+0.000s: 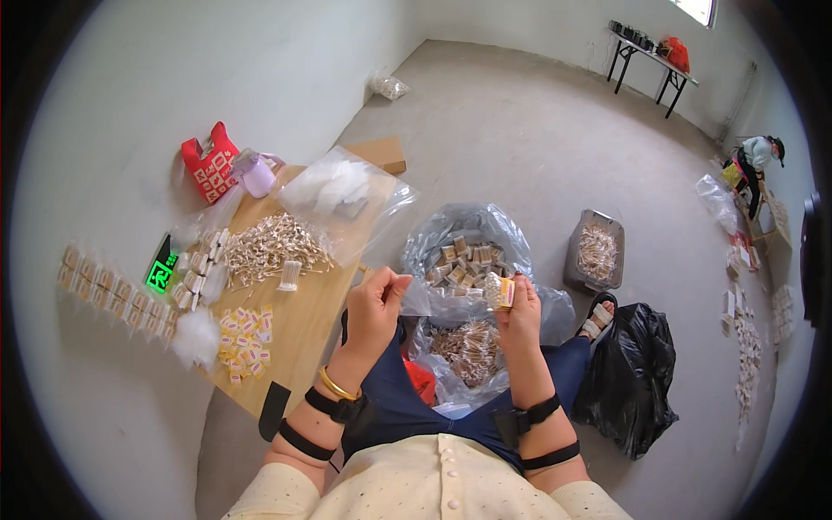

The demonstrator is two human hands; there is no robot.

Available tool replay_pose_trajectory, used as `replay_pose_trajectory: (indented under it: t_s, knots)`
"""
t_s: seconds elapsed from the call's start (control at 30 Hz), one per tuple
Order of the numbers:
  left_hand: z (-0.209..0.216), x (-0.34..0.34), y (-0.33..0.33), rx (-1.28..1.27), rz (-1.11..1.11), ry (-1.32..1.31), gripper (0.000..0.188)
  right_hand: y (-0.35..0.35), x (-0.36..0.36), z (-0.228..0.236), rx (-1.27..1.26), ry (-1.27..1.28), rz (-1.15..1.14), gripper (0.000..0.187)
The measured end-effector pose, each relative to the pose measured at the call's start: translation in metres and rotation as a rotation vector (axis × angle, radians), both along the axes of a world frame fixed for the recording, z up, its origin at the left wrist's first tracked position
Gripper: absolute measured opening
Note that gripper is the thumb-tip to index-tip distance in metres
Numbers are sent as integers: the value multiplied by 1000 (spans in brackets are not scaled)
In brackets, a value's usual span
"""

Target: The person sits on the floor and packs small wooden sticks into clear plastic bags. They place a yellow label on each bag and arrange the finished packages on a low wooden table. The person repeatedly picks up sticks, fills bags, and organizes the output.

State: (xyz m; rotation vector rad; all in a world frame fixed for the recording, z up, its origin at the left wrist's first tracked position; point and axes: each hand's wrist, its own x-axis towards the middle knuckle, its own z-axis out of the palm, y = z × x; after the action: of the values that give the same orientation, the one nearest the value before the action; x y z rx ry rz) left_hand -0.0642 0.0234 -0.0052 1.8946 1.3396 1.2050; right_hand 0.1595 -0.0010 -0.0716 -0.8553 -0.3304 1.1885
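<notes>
1. Swab pack (pixel 498 292), head view: up in the right hand's (pixel 521 319) grip, near the big clear bag (pixel 418 248).
2. Left hand (pixel 374 310): grip pinched narrow; cannot tell if it holds anything.
3. Gentle fingers should keep the pack neat.

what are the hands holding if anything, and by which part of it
The right hand holds a small cotton-swab bundle by its right side, beside the yellow-and-white label. Whether the left hand pinches anything cannot be told.
</notes>
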Motion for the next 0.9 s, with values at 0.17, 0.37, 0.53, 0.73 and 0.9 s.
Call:
replay_pose_trajectory:
  t_s: [0.17,0.37,0.53,0.73,0.9]
  knots:
    - [-6,-15,0,-84,57,-89,33,-9,9,-8,-42,-22,15,22]
    - [-47,-151,-8,-285,325,-430,19,-5,11,-21,-9,-5,12,18]
    - [-147,-276,-84,-324,663,-207,14,2,-10,-35,-16,0,121,16]
    - [-148,-264,-139,-273,836,715,43,6,-27,-31,-65,-62,168,16]
    - [-156,-246,-149,-174,418,903,69,7,-45,-32,-46,-112,258,17]
